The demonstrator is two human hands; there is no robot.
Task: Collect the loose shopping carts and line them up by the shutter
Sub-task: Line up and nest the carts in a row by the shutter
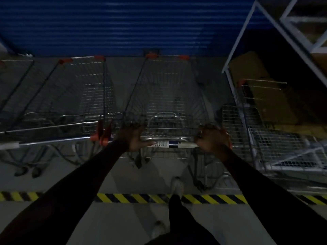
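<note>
A wire shopping cart (166,96) with orange corner caps stands in front of me, its nose close to the blue shutter (123,23). My left hand (136,138) rests on the left end of its handle bar (169,144), fingers spread over the bar. My right hand (212,138) is curled around the bar's right end. A second cart (77,96) stands parallel on the left, also facing the shutter. Part of a third cart (14,85) shows at the far left edge.
A white metal rack (265,41) with cardboard boxes stands at the right, with another wire cart (261,110) beside it. Yellow-black hazard tape (123,198) crosses the grey floor under my feet. The scene is dim.
</note>
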